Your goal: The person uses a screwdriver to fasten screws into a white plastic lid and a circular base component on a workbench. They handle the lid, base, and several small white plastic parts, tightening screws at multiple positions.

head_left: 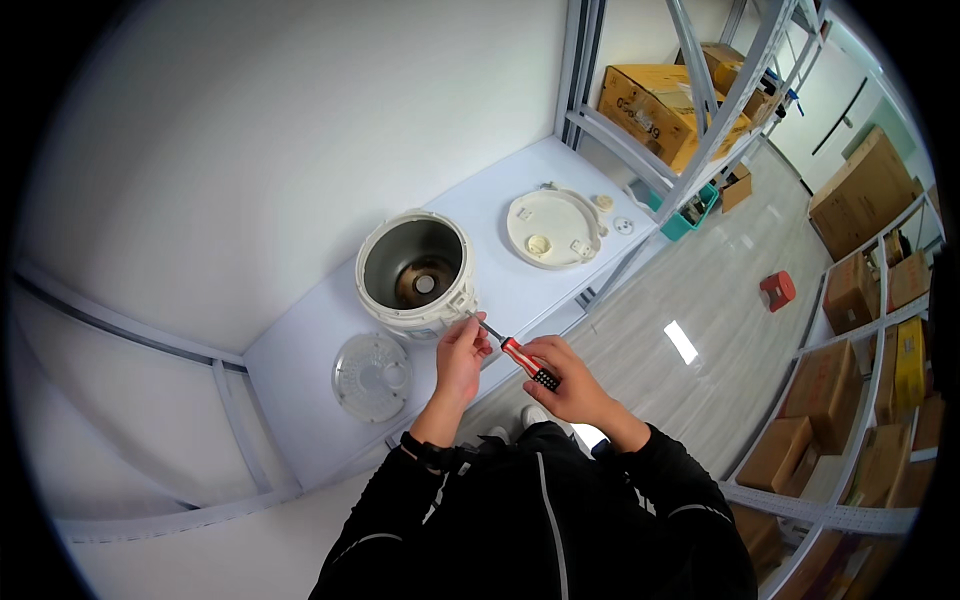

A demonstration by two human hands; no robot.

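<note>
A screwdriver [529,363] with a red, white and black handle points up and left at the front rim of a cream rice cooker body [385,316]. My right hand [570,384] is closed around the rear of the handle. Near the tip, the fingers of my left hand [460,362] are pinched at the metal shaft, beside a bracket on the cooker's rim. The tip itself is hidden at the bracket. Inside the lidless cooker, the grey wall leads down to a brown-stained bottom with a round centre piece.
The cooker stands on a white table [310,355]. A translucent disc [372,378] lies to its left, a round cream lid [553,228] with small parts to its right. Metal shelving with cardboard boxes [650,110] rises behind; a red stool [777,291] stands on the floor.
</note>
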